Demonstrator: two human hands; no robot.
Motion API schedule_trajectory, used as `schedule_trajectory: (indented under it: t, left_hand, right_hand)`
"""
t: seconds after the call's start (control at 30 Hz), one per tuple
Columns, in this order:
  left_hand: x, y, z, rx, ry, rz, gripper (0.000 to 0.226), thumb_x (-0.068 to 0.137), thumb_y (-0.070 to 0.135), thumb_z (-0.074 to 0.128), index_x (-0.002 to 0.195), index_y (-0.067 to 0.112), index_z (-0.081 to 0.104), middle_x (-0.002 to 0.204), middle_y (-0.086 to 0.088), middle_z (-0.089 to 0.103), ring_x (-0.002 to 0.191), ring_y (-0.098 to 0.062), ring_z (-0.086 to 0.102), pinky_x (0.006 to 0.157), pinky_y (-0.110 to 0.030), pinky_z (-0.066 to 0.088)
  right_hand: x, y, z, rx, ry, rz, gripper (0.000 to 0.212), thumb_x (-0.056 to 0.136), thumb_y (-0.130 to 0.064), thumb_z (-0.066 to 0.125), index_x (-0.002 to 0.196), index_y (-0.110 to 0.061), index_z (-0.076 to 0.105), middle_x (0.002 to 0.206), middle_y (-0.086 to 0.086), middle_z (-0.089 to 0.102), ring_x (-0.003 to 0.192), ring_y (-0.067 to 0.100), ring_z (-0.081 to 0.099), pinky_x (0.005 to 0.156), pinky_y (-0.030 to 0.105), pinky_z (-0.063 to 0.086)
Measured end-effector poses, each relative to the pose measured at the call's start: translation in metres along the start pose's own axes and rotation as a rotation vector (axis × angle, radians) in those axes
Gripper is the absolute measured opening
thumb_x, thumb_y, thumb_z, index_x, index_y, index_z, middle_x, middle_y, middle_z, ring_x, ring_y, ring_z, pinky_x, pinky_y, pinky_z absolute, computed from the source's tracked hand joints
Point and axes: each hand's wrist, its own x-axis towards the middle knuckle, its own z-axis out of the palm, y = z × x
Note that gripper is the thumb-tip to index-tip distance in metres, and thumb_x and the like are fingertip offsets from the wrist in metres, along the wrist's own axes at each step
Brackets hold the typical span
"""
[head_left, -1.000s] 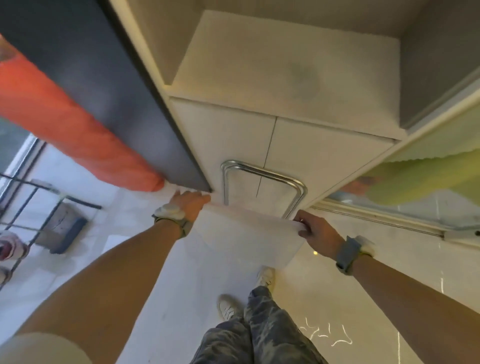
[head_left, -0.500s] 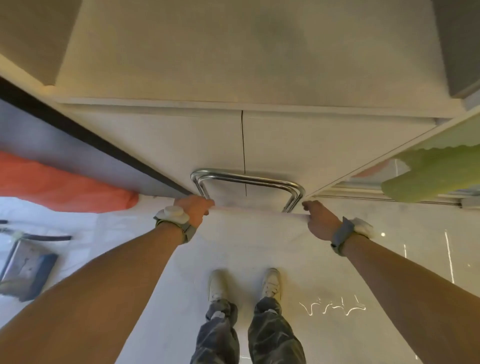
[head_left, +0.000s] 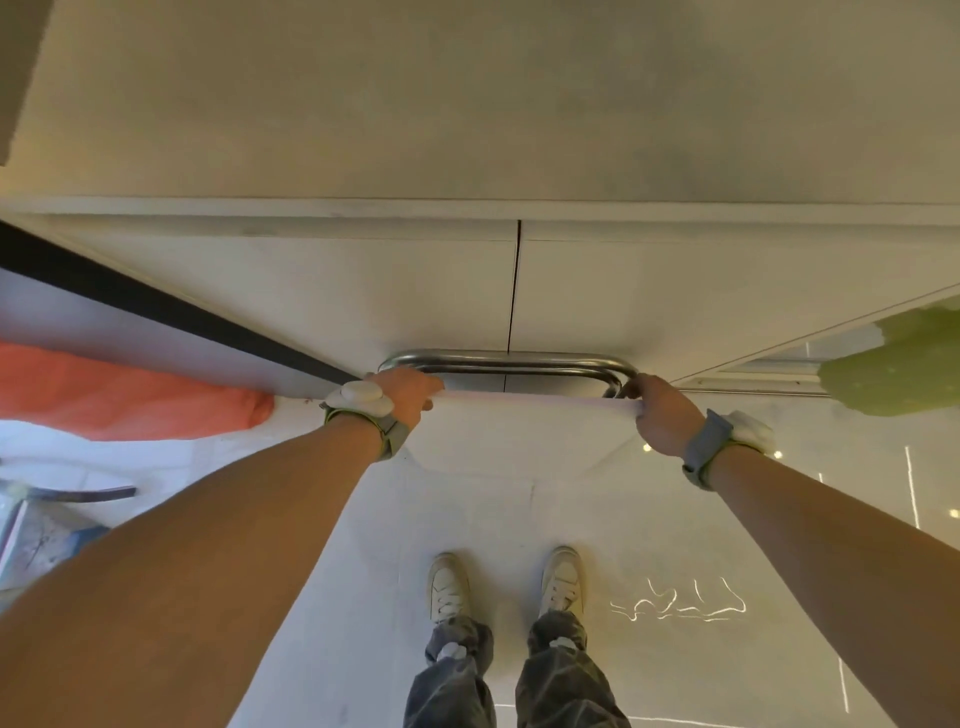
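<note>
A white cloth (head_left: 511, 434) hangs spread between my two hands, just in front of a chrome rail (head_left: 511, 359) fixed low on a white cabinet (head_left: 363, 291). My left hand (head_left: 408, 392) grips the cloth's top left corner, close to the rail's left end. Its top right corner is gripped by my right hand (head_left: 665, 413), close to the rail's right bend. The cloth's top edge runs taut just below the rail; I cannot tell whether it touches the rail.
The cabinet has two doors with a shelf top (head_left: 467, 104) above. An orange curtain (head_left: 119, 395) lies at the left, a green curtain (head_left: 893, 364) at the right. A metal stool (head_left: 47, 525) stands on the glossy floor at far left. My shoes (head_left: 449, 587) are below.
My view has turned square onto the cabinet. Both hands have raised the cloth and stretched it wider, bringing its top edge level with the rail.
</note>
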Motion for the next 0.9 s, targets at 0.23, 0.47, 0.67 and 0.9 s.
schedule_trajectory:
  t: [0.23,0.47,0.67,0.9]
  left_hand:
    - [0.008,-0.013,-0.004,-0.043,0.028,-0.073,0.026,0.095,0.024,0.048,0.121,0.022,0.054,0.117,-0.009,0.063,0.104,-0.028,0.061,0.085,-0.036,0.048]
    - [0.004,-0.018,0.016,-0.352,0.372,-0.196,0.018,0.092,0.015,0.053,0.107,0.007,0.059,0.11,-0.014,0.063,0.102,-0.032,0.056,0.073,-0.034,0.044]
    - [0.004,-0.024,0.027,-0.393,0.629,-0.161,0.011,0.084,0.0,0.059,0.095,0.0,0.061,0.104,-0.017,0.062,0.1,-0.035,0.052,0.065,-0.031,0.034]
    - [-0.007,-0.019,0.033,-0.529,0.7,-0.197,0.017,0.082,0.002,0.064,0.099,0.001,0.062,0.116,-0.019,0.053,0.104,-0.036,0.051,0.083,-0.038,0.048]
  right_hand:
    - [-0.004,-0.003,0.006,0.094,0.081,0.001,0.025,0.084,0.006,0.047,0.106,-0.003,0.054,0.099,0.023,0.063,0.08,0.032,0.053,0.066,0.035,0.042]
    - [-0.004,-0.012,0.012,0.244,0.307,0.118,0.021,0.085,0.0,0.06,0.104,0.001,0.052,0.107,0.022,0.06,0.094,0.038,0.057,0.071,0.035,0.04]
    - [-0.005,-0.024,0.012,0.219,0.399,0.166,0.023,0.088,-0.002,0.058,0.11,0.001,0.051,0.116,0.023,0.056,0.098,0.042,0.057,0.081,0.047,0.048]
    - [-0.011,-0.034,0.013,0.24,0.462,0.23,0.034,0.087,-0.006,0.062,0.115,0.003,0.045,0.119,0.024,0.055,0.1,0.045,0.058,0.08,0.048,0.048]
